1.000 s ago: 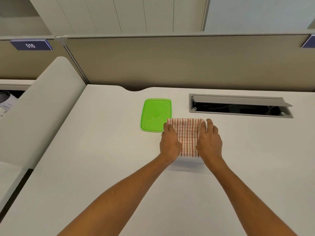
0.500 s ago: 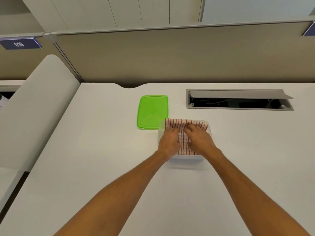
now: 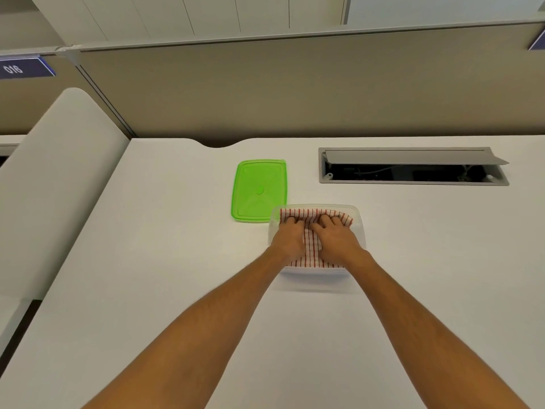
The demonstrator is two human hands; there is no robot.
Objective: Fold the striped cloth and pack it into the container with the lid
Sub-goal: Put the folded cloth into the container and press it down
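The folded red-and-white striped cloth (image 3: 312, 252) lies inside a clear plastic container (image 3: 360, 228) on the white desk. My left hand (image 3: 288, 240) presses down on the cloth's left part, fingers curled onto it. My right hand (image 3: 336, 239) presses on the right part, fingers spread over the fabric. Both hands cover most of the cloth, so only its far edge, a middle strip and the near edge show. The green lid (image 3: 259, 190) lies flat on the desk, just left of and behind the container, touching its far-left corner.
An open cable hatch (image 3: 413, 166) is sunk into the desk at the back right. A beige partition wall (image 3: 295, 90) closes off the far edge. A white rounded divider (image 3: 59, 178) borders the desk on the left.
Both hands have moved from the cloth's side edges toward its middle and now push it down. The cloth has sunk lower, and the container's rim now shows around it.
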